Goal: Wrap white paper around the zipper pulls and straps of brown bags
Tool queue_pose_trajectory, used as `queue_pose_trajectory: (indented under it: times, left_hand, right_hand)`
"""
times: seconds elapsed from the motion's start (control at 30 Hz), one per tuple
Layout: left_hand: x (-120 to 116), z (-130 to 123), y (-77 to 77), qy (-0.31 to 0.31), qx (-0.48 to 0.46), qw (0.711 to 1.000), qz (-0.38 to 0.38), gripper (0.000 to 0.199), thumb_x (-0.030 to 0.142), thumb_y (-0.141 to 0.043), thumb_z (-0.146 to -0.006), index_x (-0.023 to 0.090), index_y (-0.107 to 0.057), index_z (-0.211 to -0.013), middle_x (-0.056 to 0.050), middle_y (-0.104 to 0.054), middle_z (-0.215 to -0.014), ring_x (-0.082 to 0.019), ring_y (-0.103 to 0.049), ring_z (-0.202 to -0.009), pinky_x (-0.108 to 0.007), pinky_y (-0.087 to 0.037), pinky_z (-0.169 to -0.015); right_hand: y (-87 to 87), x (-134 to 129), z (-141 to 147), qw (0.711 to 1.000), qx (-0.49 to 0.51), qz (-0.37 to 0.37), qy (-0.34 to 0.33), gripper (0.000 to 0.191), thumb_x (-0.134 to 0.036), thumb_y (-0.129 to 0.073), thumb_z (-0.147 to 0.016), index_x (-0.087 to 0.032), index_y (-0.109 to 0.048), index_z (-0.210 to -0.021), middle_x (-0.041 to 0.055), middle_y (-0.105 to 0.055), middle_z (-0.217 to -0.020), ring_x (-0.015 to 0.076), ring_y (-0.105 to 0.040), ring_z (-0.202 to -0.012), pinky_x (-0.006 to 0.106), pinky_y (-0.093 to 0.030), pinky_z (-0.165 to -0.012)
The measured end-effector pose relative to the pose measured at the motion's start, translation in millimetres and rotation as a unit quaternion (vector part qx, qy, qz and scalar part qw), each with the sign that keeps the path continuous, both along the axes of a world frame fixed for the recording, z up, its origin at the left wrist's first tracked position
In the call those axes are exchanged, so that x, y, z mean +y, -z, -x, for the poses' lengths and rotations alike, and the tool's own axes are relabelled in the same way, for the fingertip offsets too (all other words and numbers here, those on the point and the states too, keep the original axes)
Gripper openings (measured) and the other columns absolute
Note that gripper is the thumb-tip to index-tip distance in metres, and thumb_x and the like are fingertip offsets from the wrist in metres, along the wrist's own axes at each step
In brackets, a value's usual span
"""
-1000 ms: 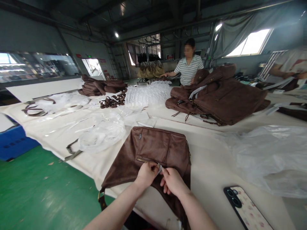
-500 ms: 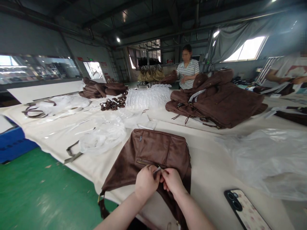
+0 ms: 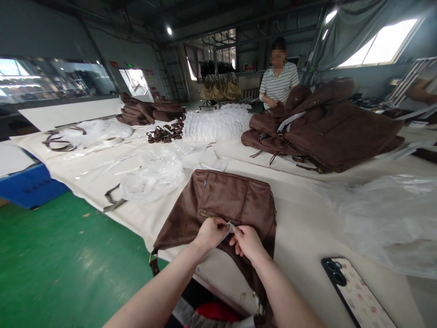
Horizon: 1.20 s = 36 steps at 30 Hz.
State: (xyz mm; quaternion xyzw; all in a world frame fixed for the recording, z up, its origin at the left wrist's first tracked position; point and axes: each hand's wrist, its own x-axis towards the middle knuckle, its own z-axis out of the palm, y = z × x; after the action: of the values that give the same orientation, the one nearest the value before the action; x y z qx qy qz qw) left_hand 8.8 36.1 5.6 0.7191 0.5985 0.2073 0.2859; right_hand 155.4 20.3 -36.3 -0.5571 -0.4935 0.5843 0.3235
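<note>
A brown leather-look shoulder bag (image 3: 225, 193) lies flat on the cloth-covered table before me, its strap reaching toward my body. Over the lower part of its front, close to the end of a zipper (image 3: 210, 214), both hands work together. A thin whitish strip (image 3: 230, 226) runs between the fingertips. My left hand (image 3: 212, 233) pinches one part of that strip. Thumb and forefinger of my right hand (image 3: 248, 241) close on its other side, while the remaining fingers curl loosely above the bag. Whatever the strip is fastened to is hidden by the fingers.
A phone (image 3: 358, 291) lies at the lower right, below a clear plastic bag (image 3: 392, 228). Brown bags (image 3: 341, 127) are piled behind. Crumpled plastic (image 3: 153, 177) and bundled white packing (image 3: 216, 125) lie farther left. Across the table stands a person (image 3: 280, 84).
My view has tilted down and turned slightly left. More of the whitish strip shows between my hands, and the right hand's lower fingers have spread a little. The bag lies as before.
</note>
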Motion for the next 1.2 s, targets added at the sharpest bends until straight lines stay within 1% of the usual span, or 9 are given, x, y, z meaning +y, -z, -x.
queue_pose_trajectory:
  times: [0.13, 0.3, 0.43, 0.53, 0.67, 0.87, 0.97, 1.07, 1.2]
  left_hand:
    - [-2, 0, 5.5, -0.014, -0.013, 1.0, 0.01, 0.029, 0.028, -0.05, -0.081, 0.012, -0.074, -0.073, -0.001, -0.064, -0.06, -0.013, -0.053, -0.058, -0.022, -0.034, -0.053]
    - [-5, 2, 4.1, -0.022, -0.026, 0.999, 0.008, 0.033, 0.032, -0.048, -0.084, 0.013, -0.072, -0.073, 0.0, -0.063, -0.061, -0.011, -0.052, -0.057, -0.022, -0.034, -0.054]
    - [-3, 2, 5.0, -0.025, -0.023, 0.999, 0.012, 0.027, 0.03, -0.052, -0.081, 0.014, -0.071, -0.073, -0.001, -0.064, -0.063, -0.012, -0.054, -0.059, -0.022, -0.035, -0.054]
    - [-2, 0, 4.3, -0.032, -0.005, 0.999, 0.013, 0.022, 0.025, -0.053, -0.08, 0.015, -0.071, -0.072, -0.001, -0.066, -0.065, -0.013, -0.056, -0.06, -0.022, -0.036, -0.055]
    - [-8, -7, -2.7, -0.052, 0.041, 0.998, 0.002, 0.018, 0.021, -0.055, -0.079, 0.016, -0.07, -0.073, -0.003, -0.068, -0.067, -0.014, -0.058, -0.061, -0.023, -0.037, -0.057]
    - [-22, -18, -12.6, -0.072, 0.111, 0.99, -0.051, 0.013, 0.018, -0.054, -0.08, 0.018, -0.067, -0.077, -0.007, -0.068, -0.085, -0.02, -0.061, -0.082, -0.028, -0.043, -0.074]
    - [-29, -22, -10.3, -0.034, 0.175, 0.977, -0.114, 0.016, 0.017, -0.049, -0.085, 0.017, -0.065, -0.081, -0.008, -0.064, -0.087, -0.022, -0.059, -0.089, -0.033, -0.045, -0.082]
    - [-37, -24, -3.5, 0.038, 0.26, 0.948, -0.181, 0.017, 0.016, -0.047, -0.087, 0.015, -0.064, -0.087, -0.009, -0.062, -0.088, -0.023, -0.057, -0.087, -0.034, -0.05, -0.079]
    - [-49, -23, 6.1, 0.096, 0.321, 0.914, -0.228, 0.034, 0.011, -0.043, -0.088, 0.008, -0.057, -0.119, -0.013, -0.061, -0.099, -0.023, -0.057, -0.091, -0.035, -0.053, -0.074]
  right_hand:
    - [-2.0, 0, -2, 1.0, 0.001, 0.011, -0.011, 0.032, -0.036, -0.042, -0.092, -0.013, -0.064, -0.088, 0.0005, -0.066, -0.06, 0.0053, -0.047, -0.031, 0.015, -0.028, -0.028]
    - [-3.6, -1, -3, 1.0, -0.005, 0.008, -0.015, 0.031, -0.036, -0.044, -0.091, -0.013, -0.063, -0.083, 0.0014, -0.067, -0.063, 0.0051, -0.048, -0.032, 0.015, -0.028, -0.028]
    - [-2.9, -1, -3, 1.0, -0.009, 0.007, -0.013, 0.031, -0.037, -0.044, -0.09, -0.014, -0.061, -0.078, 0.0012, -0.067, -0.064, 0.0048, -0.047, -0.031, 0.015, -0.028, -0.028]
    - [-4.1, -1, -3, 1.0, -0.01, 0.008, -0.011, 0.029, -0.035, -0.045, -0.089, -0.015, -0.06, -0.076, 0.0008, -0.067, -0.064, 0.0046, -0.047, -0.032, 0.015, -0.028, -0.028]
    - [-7.4, -1, -2, 1.0, -0.014, 0.008, -0.003, 0.028, -0.034, -0.046, -0.089, -0.016, -0.058, -0.072, 0.0002, -0.066, -0.063, 0.0047, -0.047, -0.032, 0.016, -0.029, -0.029]
    - [-8.8, -2, 0, 1.0, -0.02, 0.001, 0.004, 0.027, -0.032, -0.045, -0.088, -0.016, -0.057, -0.069, -0.0014, -0.064, -0.059, 0.0049, -0.045, -0.031, 0.016, -0.028, -0.028]
    - [-9.0, -2, 0, 1.0, -0.022, -0.006, 0.004, 0.027, -0.028, -0.044, -0.088, -0.017, -0.055, -0.066, -0.0024, -0.061, -0.056, 0.0051, -0.045, -0.031, 0.016, -0.029, -0.029]
    - [-10.7, -3, -1, 1.0, -0.025, -0.012, 0.003, 0.027, -0.026, -0.043, -0.087, -0.017, -0.055, -0.064, -0.0032, -0.058, -0.05, 0.0058, -0.045, -0.031, 0.016, -0.029, -0.03]
    - [-14.0, -4, 0, 0.999, -0.033, -0.015, 0.01, 0.028, -0.028, -0.043, -0.086, -0.018, -0.055, -0.063, -0.0031, -0.055, -0.046, 0.0071, -0.045, -0.031, 0.017, -0.027, -0.029]
